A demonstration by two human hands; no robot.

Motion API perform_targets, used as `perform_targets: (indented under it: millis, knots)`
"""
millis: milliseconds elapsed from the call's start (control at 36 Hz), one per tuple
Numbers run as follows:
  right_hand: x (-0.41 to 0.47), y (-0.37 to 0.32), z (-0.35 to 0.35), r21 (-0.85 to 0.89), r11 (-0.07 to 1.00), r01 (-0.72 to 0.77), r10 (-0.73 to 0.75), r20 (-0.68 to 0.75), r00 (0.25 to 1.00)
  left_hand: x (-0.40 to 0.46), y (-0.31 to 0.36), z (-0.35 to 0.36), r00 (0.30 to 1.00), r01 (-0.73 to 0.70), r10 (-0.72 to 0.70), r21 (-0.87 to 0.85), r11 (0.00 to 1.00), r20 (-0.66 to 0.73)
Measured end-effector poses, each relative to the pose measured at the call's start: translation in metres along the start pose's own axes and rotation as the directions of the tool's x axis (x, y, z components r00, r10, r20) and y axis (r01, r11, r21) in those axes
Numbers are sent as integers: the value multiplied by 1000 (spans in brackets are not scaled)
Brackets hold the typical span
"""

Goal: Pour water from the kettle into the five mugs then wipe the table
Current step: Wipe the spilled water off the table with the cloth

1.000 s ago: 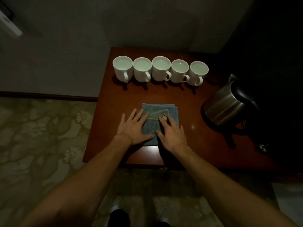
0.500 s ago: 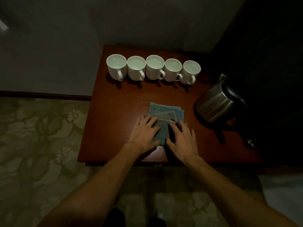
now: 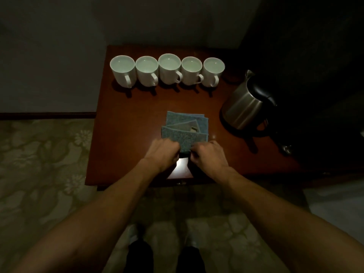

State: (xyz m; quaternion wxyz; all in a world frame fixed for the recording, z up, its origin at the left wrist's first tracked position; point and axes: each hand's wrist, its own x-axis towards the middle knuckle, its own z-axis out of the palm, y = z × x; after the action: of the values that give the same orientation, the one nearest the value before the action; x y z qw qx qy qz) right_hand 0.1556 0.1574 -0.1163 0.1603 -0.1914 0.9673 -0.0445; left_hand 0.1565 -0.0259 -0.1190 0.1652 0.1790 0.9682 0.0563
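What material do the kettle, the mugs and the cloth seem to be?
Kettle: brushed steel, by its dull streaked sheen, with a black, probably plastic, lid.
Mugs: glazed white ceramic, smooth and glossy.
Cloth: soft blue speckled fabric, folded, perhaps microfibre.

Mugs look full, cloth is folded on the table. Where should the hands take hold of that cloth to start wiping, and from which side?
Probably by its near edge, coming from the table's front. The blue cloth lies flat in folded layers; that near edge faces the person, and the left hand and right hand already pinch it there. The far side points toward the mugs, and the kettle stands to the right.
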Motion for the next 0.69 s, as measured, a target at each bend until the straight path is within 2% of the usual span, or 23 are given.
perform_targets:
  millis: [56,139,222,306,417,500,583,694]
  knots:
    - [0,0,-21,108,990,-89,88,10,996,1,3,-25,998,63,-63,-113,992,7]
    - [-5,9,-81,232,961,-150,146,33,989,7,5,-85,997,82,-80,-190,978,18]
    - [-16,24,-163,355,929,-105,79,85,993,19,11,-166,991,69,-27,-329,942,129]
    - [-24,41,-259,334,941,-60,47,46,998,36,33,-262,985,-19,80,-366,930,152]
    - [-43,66,-404,285,958,5,49,-179,983,48,77,-406,991,-133,114,-358,924,-72]
    - [-69,86,-513,252,967,-23,107,-325,939,59,115,-510,957,-197,86,-402,894,-278]
    - [-93,119,-592,274,962,-26,172,-526,833,74,162,-586,855,-296,37,-430,853,-517]
    - [-107,172,-630,240,968,-74,231,-736,636,99,233,-628,686,-431,57,-342,835,-725]
